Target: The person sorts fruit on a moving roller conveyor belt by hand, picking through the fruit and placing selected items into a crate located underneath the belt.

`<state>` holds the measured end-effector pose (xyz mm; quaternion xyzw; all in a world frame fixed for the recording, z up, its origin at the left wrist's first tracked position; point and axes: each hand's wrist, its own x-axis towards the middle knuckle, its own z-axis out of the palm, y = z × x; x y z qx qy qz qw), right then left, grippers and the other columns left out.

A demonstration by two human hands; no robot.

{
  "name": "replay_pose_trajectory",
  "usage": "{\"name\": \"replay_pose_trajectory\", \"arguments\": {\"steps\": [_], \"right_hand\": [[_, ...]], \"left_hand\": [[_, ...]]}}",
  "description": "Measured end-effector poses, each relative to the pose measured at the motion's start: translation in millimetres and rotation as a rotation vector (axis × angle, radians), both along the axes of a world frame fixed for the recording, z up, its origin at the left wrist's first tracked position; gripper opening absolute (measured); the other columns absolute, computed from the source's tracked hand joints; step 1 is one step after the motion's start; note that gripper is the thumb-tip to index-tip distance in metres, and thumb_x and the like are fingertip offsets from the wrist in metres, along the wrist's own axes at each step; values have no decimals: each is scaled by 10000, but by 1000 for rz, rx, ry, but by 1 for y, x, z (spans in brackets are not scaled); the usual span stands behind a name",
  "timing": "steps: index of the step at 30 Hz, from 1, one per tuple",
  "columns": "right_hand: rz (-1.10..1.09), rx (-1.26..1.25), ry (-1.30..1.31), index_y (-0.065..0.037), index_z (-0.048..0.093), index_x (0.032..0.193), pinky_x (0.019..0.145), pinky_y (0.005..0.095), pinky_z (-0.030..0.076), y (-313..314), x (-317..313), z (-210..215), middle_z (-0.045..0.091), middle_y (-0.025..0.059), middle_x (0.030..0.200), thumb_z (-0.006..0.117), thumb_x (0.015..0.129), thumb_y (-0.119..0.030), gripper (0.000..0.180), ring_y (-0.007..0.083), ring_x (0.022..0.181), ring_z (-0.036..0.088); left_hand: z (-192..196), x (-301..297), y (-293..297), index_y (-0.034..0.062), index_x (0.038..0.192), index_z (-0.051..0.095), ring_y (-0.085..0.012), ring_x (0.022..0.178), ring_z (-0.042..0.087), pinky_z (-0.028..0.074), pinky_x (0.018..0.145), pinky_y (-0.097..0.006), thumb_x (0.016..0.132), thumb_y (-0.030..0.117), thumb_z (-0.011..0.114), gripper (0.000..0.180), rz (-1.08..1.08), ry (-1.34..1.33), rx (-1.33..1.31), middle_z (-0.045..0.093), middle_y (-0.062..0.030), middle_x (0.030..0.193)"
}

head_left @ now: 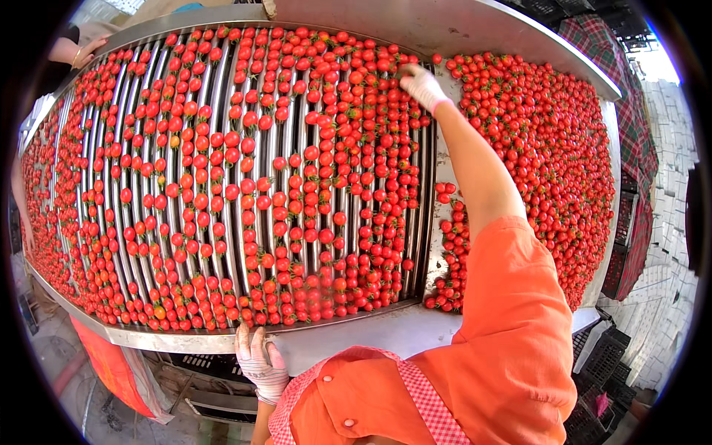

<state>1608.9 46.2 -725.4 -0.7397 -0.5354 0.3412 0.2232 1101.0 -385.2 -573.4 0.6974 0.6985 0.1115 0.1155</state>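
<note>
red, round tomatoes (231,139) lie along parallel steel rollers (222,89), whose gaps probably keep them in rows. the white-gloved right hand (423,86) reaches the far right end, grip unclear; the white-gloved left hand (261,366), fingers spread, meets the near metal rim (178,343), perhaps bracing.

The white-gloved right hand (423,85) was at small, round red tomatoes (232,139) on a silvery metal roller conveyor (170,341), the white-gloved left hand (262,371) at its near edge.

Open air lies above the tomatoes (311,153); a metal wall (445,26) blocks beyond.
</note>
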Motion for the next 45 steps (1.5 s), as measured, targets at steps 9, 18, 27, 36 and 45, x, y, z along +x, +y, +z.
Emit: {"name": "replay_pose_trajectory", "arguments": {"steps": [9, 18, 27, 36, 45], "right_hand": [[-40, -8, 1, -97, 686, 1221, 881, 364, 528, -47, 33, -26, 729, 177, 1041, 634, 835, -232, 412, 282, 974, 695], [68, -261, -429, -61, 688, 1205, 982, 435, 518, -1, -24, -13, 682, 200, 1230, 649, 863, -409, 490, 341, 1150, 654], [-7, 94, -249, -57, 634, 1117, 904, 427, 539, -81, -62, 30, 696, 173, 1095, 648, 883, -278, 323, 326, 1016, 687], [1071, 422, 449, -64, 682, 1015, 796, 437, 561, -232, -205, 106, 681, 136, 938, 689, 858, -320, 301, 347, 903, 681], [449, 769, -327, -111, 623, 1214, 1059, 534, 401, -81, -185, 8, 494, 199, 1362, 713, 792, -317, 478, 395, 1224, 521]], "left_hand": [[0, 13, 2, 26, 1139, 663, -434, 1254, 522, 428, 1060, -520, 785, 18, 601, 359, 5, -16, -21, 571, -216, 1354], [0, 24, 2, 32, 1143, 661, -434, 1256, 523, 428, 1062, -514, 792, 28, 607, 355, 0, -6, -24, 570, -221, 1353], [-5, 62, 57, -23, 1264, 615, -342, 1160, 624, 484, 1039, -412, 935, 80, 571, 348, 133, -616, -179, 625, -201, 1289], [-61, 133, 132, 122, 1294, 607, -282, 1103, 657, 582, 865, -482, 983, 533, 527, 521, 1065, -2179, -865, 665, -89, 1236], [-75, 85, 133, 127, 1267, 661, -244, 1195, 609, 601, 823, -348, 977, 183, 622, 298, 824, -2388, -721, 631, -91, 1344]]}}
